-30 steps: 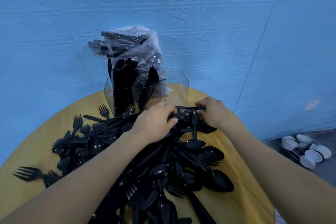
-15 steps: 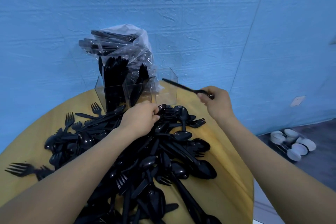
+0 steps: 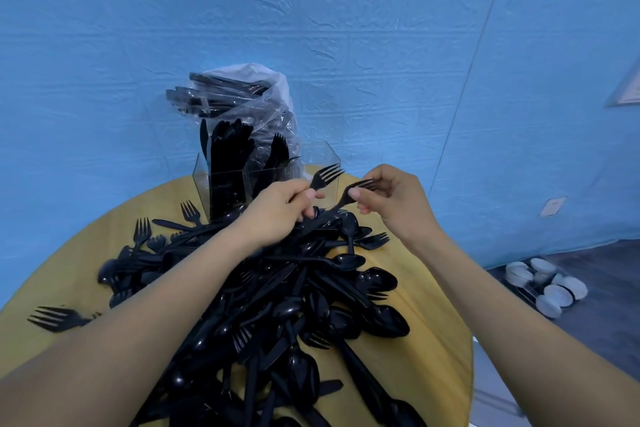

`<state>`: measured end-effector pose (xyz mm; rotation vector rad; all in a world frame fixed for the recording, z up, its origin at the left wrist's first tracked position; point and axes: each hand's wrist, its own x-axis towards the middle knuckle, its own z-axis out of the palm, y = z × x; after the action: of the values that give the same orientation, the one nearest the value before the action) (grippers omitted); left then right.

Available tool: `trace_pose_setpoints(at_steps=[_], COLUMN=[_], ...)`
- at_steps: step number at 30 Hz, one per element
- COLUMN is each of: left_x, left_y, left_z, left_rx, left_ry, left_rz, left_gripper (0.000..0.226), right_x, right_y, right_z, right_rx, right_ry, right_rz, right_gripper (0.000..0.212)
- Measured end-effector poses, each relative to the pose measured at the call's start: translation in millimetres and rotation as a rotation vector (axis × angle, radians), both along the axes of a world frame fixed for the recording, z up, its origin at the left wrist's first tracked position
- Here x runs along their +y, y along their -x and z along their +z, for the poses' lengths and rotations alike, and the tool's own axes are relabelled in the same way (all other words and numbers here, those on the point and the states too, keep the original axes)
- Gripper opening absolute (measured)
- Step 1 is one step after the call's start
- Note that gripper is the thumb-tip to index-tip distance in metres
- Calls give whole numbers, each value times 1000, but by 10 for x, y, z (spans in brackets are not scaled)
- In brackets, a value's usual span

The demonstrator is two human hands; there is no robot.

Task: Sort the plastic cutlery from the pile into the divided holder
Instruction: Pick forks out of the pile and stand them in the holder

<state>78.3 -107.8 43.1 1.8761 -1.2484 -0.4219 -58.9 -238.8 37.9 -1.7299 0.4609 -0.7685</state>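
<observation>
Head view: left hand [image 3: 277,215] pinching one fork [image 3: 323,177], right hand [image 3: 391,199] another fork [image 3: 356,189], tines up-right, above the pile [image 3: 294,305]; divided holder [image 3: 311,163] just beyond, fork compartment up-left, nearer the left hand.

Round yellow-topped table [image 3: 429,350], set against a blue textured wall; on it, a wide heap of black plastic forks, spoons and knives [image 3: 294,291] spread across the middle and left; a stray black plastic fork [image 3: 57,318] near the left edge; at the far side, a clear divided acrylic holder [image 3: 266,180] standing upright; behind it, a crumpled clear plastic bag of black cutlery [image 3: 242,97].
</observation>
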Motion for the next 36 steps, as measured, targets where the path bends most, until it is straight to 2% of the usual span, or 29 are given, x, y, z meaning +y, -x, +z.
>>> trace_pose_setpoints(at_steps=[3, 8, 13, 16, 17, 20, 23, 28, 33, 36], left_x=[8, 14, -1, -15, -16, -32, -42, -44, -49, -50], left_y=[109, 201, 206, 128, 109, 76, 81, 106, 127, 180], left_z=[-17, -5, -132, -239, -265, -335, -358, -367, -344, -310], left_rx=[61, 57, 144, 112, 100, 105, 106, 39, 33, 32], left_ry=[-23, -62, -72, -88, -97, -110, -92, -102, -92, -71], left_rz=[-25, -54, -14, 62, 73, 97, 124, 127, 130, 134], left_gripper=[35, 31, 29, 32, 34, 37, 38, 34, 27, 29], right_x=[105, 179, 133, -62, -133, -306, -336, -262, -202, -166], right_y=[-84, -154, -144, -67, -33, 49, 55, 67, 242, 370], right_z=[12, -25, -101, -238, -303, -529, -675, -641, -517, -410], right_rx=[4, 18, 11, 229, 331, 586, 750, 628, 440, 327], right_ry=[-8, -55, -211, -49, 15, 138, 265, 219, 227, 351], right_rz=[-52, -145, -76, -162, -205, -246, -249, -189, -157, -177], right_gripper=[24, 33, 21, 8, 9, 30, 39, 8, 13, 19])
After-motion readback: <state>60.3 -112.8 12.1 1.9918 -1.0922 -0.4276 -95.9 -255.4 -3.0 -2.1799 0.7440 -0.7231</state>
